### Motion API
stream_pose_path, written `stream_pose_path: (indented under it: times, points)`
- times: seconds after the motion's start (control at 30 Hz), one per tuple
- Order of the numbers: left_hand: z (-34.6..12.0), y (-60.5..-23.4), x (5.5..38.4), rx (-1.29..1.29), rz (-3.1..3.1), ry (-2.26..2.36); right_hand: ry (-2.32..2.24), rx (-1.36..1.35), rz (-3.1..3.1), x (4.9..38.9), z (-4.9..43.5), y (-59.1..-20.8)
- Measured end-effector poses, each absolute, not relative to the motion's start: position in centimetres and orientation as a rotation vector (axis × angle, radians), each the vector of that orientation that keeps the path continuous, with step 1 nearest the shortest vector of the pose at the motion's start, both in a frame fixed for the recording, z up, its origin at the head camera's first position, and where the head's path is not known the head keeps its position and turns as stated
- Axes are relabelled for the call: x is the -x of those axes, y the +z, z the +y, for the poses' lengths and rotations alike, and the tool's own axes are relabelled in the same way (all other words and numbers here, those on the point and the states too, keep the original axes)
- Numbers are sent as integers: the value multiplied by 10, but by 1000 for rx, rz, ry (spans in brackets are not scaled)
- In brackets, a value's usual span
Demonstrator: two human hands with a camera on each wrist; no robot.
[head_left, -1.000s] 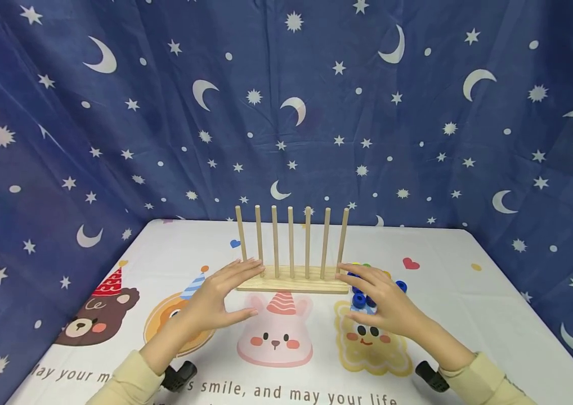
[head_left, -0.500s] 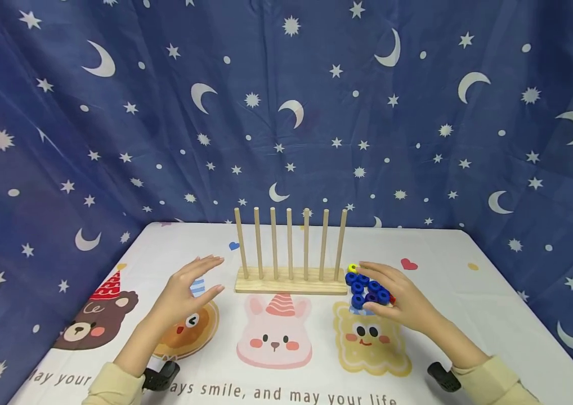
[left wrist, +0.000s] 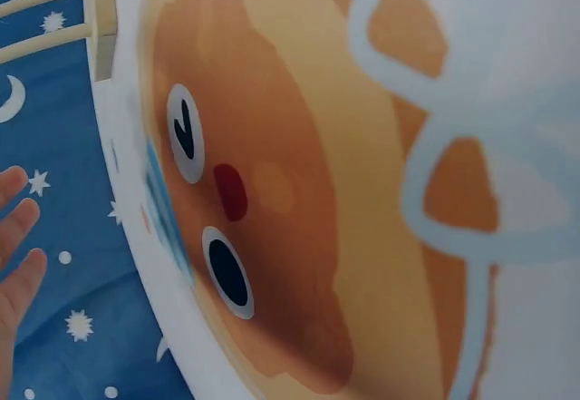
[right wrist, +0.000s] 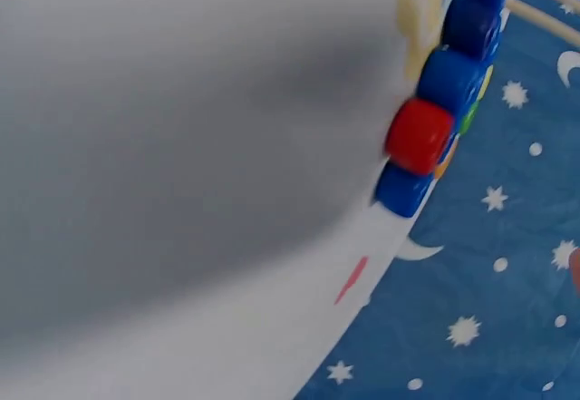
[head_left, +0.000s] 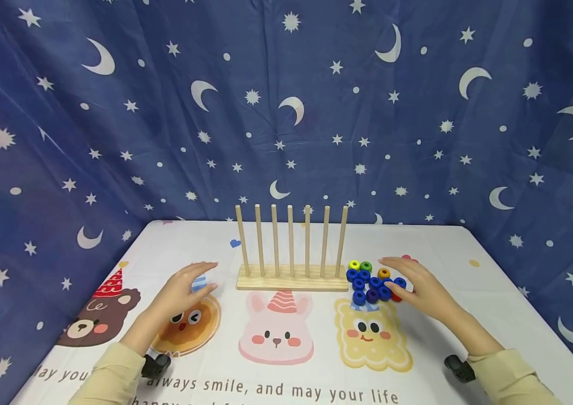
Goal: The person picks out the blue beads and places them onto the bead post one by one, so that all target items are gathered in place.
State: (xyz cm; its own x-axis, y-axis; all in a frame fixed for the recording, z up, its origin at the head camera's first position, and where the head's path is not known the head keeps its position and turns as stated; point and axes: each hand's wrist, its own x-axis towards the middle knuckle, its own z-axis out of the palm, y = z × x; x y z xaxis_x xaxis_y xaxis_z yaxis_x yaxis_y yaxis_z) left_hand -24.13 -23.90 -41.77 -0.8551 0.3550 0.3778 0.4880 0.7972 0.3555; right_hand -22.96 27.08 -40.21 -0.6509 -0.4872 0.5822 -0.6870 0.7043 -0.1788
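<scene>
A wooden rack with several upright pegs stands mid-table, all pegs bare. To its right lies a cluster of round beads with holes, mostly blue beads, plus a yellow bead, a green bead, an orange bead and a red bead. My right hand hovers at the cluster's right side, fingers spread and thumb overlapping the beads in the head view. On the rack's left, my left hand hangs over the tablecloth with fingers extended, holding nothing.
A white tablecloth printed with cartoon animals and lettering covers the table. Behind and to the sides hangs a blue curtain with moons and stars. Black wrist cameras sit under both wrists.
Both hands have moved outward from the rack's ends, left hand to the left and right hand to the right, uncovering the beads. Rack and beads stay in place.
</scene>
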Motion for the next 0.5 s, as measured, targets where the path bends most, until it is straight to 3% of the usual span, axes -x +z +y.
stream_pose_path:
  times: [0.5]
  points:
    - [-233, -439, 284, 622, -2898, -848, 534, -709, -2706, 252, 299, -416]
